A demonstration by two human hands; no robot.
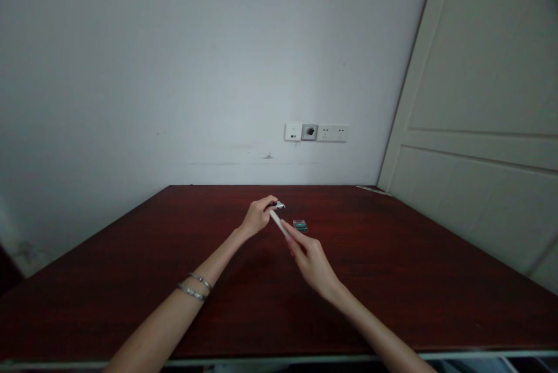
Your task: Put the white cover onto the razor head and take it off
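My left hand [257,216] is closed, its thumb and fingers pinching a small silver and black piece [279,205] that I cannot name for sure. My right hand [311,259] grips a slim white stick-like handle [279,223] between thumb and fingers. The handle slants up and left, its far end close to my left fingertips; whether it touches them or the silver piece I cannot tell. Just beyond my right fingers, a small flat green pack with a clear edge [300,226] lies on the dark red table [196,326].
A white wall [218,71] with a row of sockets [325,133] stands behind the table. On the right is a pale panelled door [488,100]. A thin strip [372,190] lies at the table's far right corner. The table's front edge [279,359] runs beneath my forearms.
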